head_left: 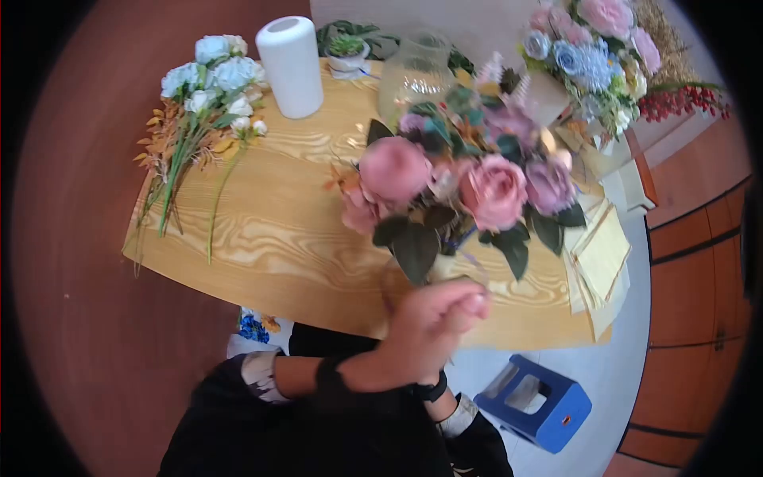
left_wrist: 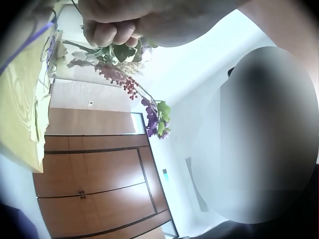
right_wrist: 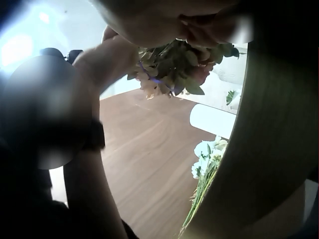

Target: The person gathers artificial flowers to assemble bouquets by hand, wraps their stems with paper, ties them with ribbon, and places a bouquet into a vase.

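A bouquet of pink and mauve roses with dark leaves (head_left: 417, 253) stands over the table's front half. Just below its blooms, my blurred left hand (head_left: 429, 326) has its fingers curled in, and a thin purple ribbon (head_left: 474, 261) runs down towards them. That ribbon (left_wrist: 32, 39) also shows at the left in the left wrist view. My right hand (right_wrist: 169, 20) grips at the base of the bouquet (right_wrist: 172, 64); its fingers and the stems are mostly hidden, and in the head view it lies behind my left hand.
Blue and white flowers (head_left: 214, 75) lie at the table's left, beside a white vase (head_left: 291, 67). A small potted plant (head_left: 347, 52), a clear glass vase (head_left: 413, 71) and another bouquet (head_left: 588, 63) stand behind. Cream paper sheets (head_left: 600, 258) are at right; a blue stool (head_left: 544, 405) is below.
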